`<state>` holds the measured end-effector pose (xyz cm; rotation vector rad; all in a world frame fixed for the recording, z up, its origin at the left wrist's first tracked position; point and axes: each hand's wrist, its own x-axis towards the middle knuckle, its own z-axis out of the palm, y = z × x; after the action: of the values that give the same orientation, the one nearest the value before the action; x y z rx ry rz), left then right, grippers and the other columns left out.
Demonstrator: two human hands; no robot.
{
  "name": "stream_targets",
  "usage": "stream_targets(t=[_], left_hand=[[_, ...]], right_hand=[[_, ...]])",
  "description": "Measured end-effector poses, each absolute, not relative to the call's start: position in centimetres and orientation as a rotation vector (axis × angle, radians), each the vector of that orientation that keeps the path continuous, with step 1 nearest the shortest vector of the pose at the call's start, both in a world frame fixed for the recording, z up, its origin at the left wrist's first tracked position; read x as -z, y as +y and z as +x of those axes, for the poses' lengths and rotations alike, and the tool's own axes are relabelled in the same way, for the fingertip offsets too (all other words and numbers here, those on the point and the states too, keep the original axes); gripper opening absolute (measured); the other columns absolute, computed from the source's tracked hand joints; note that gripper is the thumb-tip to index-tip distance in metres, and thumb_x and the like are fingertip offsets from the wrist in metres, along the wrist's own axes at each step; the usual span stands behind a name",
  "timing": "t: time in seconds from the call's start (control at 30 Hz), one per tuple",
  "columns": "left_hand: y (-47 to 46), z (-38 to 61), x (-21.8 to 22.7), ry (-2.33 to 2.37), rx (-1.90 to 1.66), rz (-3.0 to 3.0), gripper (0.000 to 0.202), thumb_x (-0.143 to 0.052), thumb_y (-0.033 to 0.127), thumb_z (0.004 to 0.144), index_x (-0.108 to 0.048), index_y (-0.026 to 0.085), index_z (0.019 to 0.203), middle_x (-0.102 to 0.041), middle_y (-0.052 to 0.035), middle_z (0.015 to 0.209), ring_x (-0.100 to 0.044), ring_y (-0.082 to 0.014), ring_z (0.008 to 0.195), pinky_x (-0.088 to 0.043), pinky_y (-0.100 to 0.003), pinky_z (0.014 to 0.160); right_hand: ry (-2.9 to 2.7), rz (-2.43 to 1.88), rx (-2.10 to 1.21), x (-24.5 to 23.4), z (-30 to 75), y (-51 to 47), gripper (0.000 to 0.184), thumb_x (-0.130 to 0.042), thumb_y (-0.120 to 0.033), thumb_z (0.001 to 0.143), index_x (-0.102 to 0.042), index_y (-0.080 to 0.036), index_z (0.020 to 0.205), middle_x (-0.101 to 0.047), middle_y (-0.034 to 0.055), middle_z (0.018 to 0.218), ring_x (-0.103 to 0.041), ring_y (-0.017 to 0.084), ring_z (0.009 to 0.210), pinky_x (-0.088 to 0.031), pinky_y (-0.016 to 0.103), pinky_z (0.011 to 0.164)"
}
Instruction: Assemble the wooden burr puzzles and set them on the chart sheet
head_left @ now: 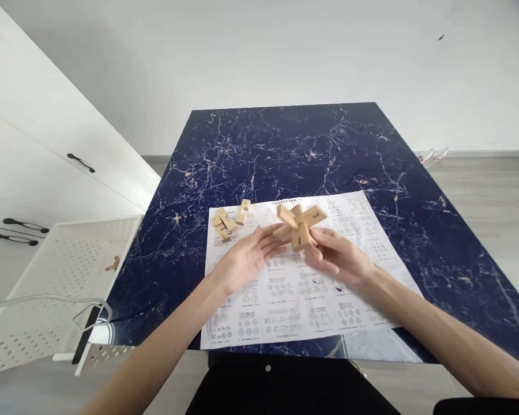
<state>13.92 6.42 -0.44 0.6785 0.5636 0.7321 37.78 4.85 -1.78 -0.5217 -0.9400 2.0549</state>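
A partly built wooden burr puzzle (300,225) of interlocked pale bars, some marked with black numbers, is raised over a printed sheet. My right hand (339,253) grips its right side, thumb above and fingers curled below. My left hand (251,256) supports the left end, its long fingers reaching beside and under a bar; the exact contact is partly hidden. Several loose wooden puzzle pieces (227,225) lie together at the sheet's upper left, with a numbered one (245,204) at the top of the group.
The creased paper sheet (285,323) carries rows of small diagrams. It lies on a dark blue marbled table (259,150). On the left are a white perforated basket (26,334) holding a small wooden item (112,264), a pale cable (47,296) and white cabinets (47,132).
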Motion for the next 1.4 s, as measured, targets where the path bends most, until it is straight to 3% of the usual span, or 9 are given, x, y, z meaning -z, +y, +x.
stream_targets(t=[0.13, 0.4, 0.63, 0.77, 0.83, 0.97, 1.1, 1.27, 1.4], left_hand=[[6.4, 13.8, 0.4, 0.572, -0.708, 0.688, 0.051, -0.066, 0.057, 0.104, -0.076, 0.018, 0.138, -0.062, -0.0143, 0.158, -0.051, -0.0348, 0.153, -0.04, -0.044, 0.126], [6.2, 13.5, 0.3, 0.616, -0.738, 0.696, 0.045, -0.073, 0.05, 0.102, -0.078, 0.015, 0.129, -0.071, -0.0176, 0.145, -0.061, -0.0337, 0.142, -0.047, -0.043, 0.117], [6.4, 13.0, 0.6, 0.633, -0.693, 0.896, 0.038, -0.077, 0.049, 0.099, -0.079, 0.018, 0.122, -0.075, -0.014, 0.13, -0.07, -0.0266, 0.118, -0.054, -0.038, 0.104], [6.5, 11.7, -0.6, 0.71, -0.733, 1.248, 0.035, -0.068, 0.052, 0.104, -0.074, 0.021, 0.121, -0.073, -0.0079, 0.104, -0.069, -0.0202, 0.091, -0.057, -0.038, 0.09], [6.7, 10.7, -1.2, 0.887, -0.765, 1.563, 0.031, -0.061, 0.049, 0.107, -0.073, 0.023, 0.118, -0.072, -0.0057, 0.095, -0.068, -0.0206, 0.087, -0.057, -0.041, 0.091], [7.7, 8.6, -1.0, 1.332, -1.04, 2.21, 0.025, -0.069, 0.043, 0.101, -0.068, 0.025, 0.119, -0.069, -0.0098, 0.124, -0.062, -0.0303, 0.119, -0.05, -0.052, 0.11], [9.1, 6.8, 1.0, 1.493, -0.908, 2.411, 0.076, -0.081, 0.055, 0.092, -0.045, 0.025, 0.151, -0.051, -0.0188, 0.155, -0.047, -0.0414, 0.146, -0.042, -0.063, 0.121], [10.7, 6.2, 2.6, 1.418, -0.694, 2.43, 0.092, -0.078, 0.06, 0.093, -0.028, 0.026, 0.162, -0.041, -0.0219, 0.166, -0.04, -0.0429, 0.156, -0.038, -0.065, 0.125], [12.3, 6.7, 2.3, 1.346, -0.584, 2.427, 0.091, -0.077, 0.065, 0.092, -0.031, 0.028, 0.162, -0.046, -0.0194, 0.164, -0.042, -0.0427, 0.155, -0.038, -0.065, 0.125]], right_hand=[[-0.641, -0.651, -1.821, 1.7, 38.3, 6.0, 0.017, -0.079, -0.034, 0.099, -0.069, -0.021, 0.101, -0.066, -0.0048, 0.083, -0.03, 0.003, 0.045, -0.041, 0.017, 0.044], [-0.347, -0.566, -1.694, 3.2, 39.8, 7.2, 0.026, -0.087, -0.026, 0.096, -0.063, -0.024, 0.106, -0.066, -0.0092, 0.081, -0.039, 0.0, 0.046, -0.043, 0.005, 0.043], [-0.31, -0.607, -1.732, 2.7, 39.0, 7.0, 0.038, -0.097, -0.031, 0.084, -0.063, -0.023, 0.1, -0.054, -0.0105, 0.067, -0.04, 0.002, 0.044, -0.043, 0.01, 0.038], [-0.428, -0.715, -1.764, 2.3, 38.3, 6.5, 0.034, -0.095, -0.034, 0.085, -0.064, -0.022, 0.091, -0.052, -0.0084, 0.067, -0.039, 0.003, 0.046, -0.039, 0.013, 0.039], [-0.512, -0.763, -1.76, 2.1, 38.1, 6.3, 0.033, -0.094, -0.037, 0.086, -0.065, -0.02, 0.088, -0.052, -0.0073, 0.068, -0.038, 0.004, 0.047, -0.036, 0.015, 0.04], [-0.636, -0.824, -1.753, 1.8, 37.9, 6.0, 0.033, -0.093, -0.039, 0.086, -0.066, -0.019, 0.086, -0.054, -0.0052, 0.069, -0.039, 0.006, 0.049, -0.034, 0.02, 0.043], [-0.708, -0.82, -1.766, 1.8, 37.8, 5.9, 0.031, -0.09, -0.039, 0.089, -0.067, -0.019, 0.087, -0.055, -0.0045, 0.07, -0.039, 0.006, 0.05, -0.034, 0.022, 0.047], [-0.834, -0.824, -1.776, 1.7, 37.8, 5.9, 0.033, -0.087, -0.041, 0.093, -0.064, -0.02, 0.083, -0.056, -0.0032, 0.071, -0.04, 0.007, 0.052, -0.032, 0.024, 0.051], [-0.891, -0.856, -1.797, 1.3, 37.7, 5.9, 0.035, -0.087, -0.045, 0.092, -0.064, -0.02, 0.084, -0.056, -0.0031, 0.069, -0.041, 0.008, 0.053, -0.031, 0.026, 0.052]])
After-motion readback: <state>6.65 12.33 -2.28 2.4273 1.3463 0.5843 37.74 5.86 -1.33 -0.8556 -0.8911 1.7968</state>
